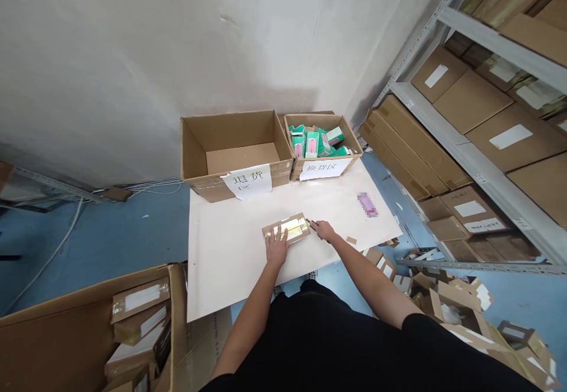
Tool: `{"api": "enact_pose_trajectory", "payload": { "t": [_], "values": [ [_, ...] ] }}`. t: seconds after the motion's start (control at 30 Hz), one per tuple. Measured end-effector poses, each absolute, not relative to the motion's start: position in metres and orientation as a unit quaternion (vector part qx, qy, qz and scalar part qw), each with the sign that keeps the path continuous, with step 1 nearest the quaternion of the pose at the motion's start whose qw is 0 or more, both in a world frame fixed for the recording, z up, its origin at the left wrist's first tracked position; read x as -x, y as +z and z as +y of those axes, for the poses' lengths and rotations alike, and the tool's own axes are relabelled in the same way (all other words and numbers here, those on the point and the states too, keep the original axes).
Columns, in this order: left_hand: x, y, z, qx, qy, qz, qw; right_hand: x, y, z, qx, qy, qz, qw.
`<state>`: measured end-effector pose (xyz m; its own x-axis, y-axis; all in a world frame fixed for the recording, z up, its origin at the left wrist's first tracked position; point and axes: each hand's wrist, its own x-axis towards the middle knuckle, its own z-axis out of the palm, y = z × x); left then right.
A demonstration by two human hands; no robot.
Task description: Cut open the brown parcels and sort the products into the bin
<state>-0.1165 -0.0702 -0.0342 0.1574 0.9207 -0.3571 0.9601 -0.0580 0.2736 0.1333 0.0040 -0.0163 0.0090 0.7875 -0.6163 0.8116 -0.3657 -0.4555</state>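
Note:
A small brown cardboard box (297, 222), its top covered with shiny clear tape, lies slightly turned on the white table (221, 250). My left hand (277, 247) rests on the left part of the box, fingers spread flat over its top. At the right end, my right hand (325, 230) is closed around a slim dark utility knife (312, 224). The knife's tip points at the right edge of the box's top; whether it touches the tape I cannot tell.
Behind stand a large open carton (239, 156) with a paper sign and a smaller carton (297, 169) holding green-and-pink packs. A blurred purple item (367, 204) lies right. A deep carton (177, 315) with parcels stands lower left. Shelves (460, 138) and floor boxes (460, 303) fill the right.

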Motion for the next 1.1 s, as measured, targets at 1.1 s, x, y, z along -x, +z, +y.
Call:
{"api": "enact_pose_trajectory", "payload": {
  "t": [1.1],
  "values": [
    [0.137,0.003,-0.066,-0.722,-0.056,0.634,0.270,-0.066,0.004,0.041,-0.801,-0.296,0.512,-0.089]
  ]
}}
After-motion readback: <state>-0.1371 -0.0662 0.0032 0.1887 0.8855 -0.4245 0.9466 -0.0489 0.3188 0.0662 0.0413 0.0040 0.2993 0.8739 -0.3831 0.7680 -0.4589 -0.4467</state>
